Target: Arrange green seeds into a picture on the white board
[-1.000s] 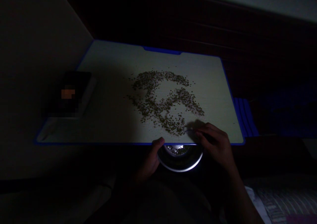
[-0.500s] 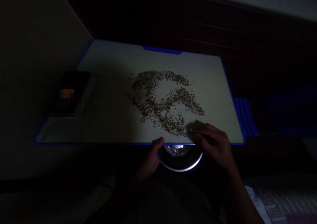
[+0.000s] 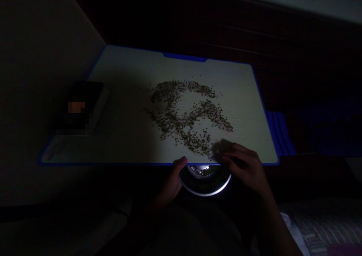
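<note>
Small dark grains (image 3: 181, 124) lie scattered in curved bands on a pale, blue-edged tabletop (image 3: 243, 86). My right hand (image 3: 244, 163) is closed around a thin, dark, slightly curved tool (image 3: 216, 156), whose kind I cannot make out. Its tip rests by the grains close to the near edge. Below that edge is a round metal bowl (image 3: 207, 190) with grains inside, its far part hidden under the table. At the bowl's left side, my left hand (image 3: 174, 178) grips it, thumb up against the table edge and the other fingers mostly hidden.
A dark box-like object (image 3: 87, 97), partly blurred out, stands on the table's left side. A blue slatted item (image 3: 279, 133) is beyond the right edge. Striped cloth (image 3: 330, 229) lies at the lower right. A wall rises at the left; the room is dim.
My right hand has shifted slightly toward me, and the tool's tip has moved a little left and closer to the near edge. My left hand and the bowl stay nearly still.
</note>
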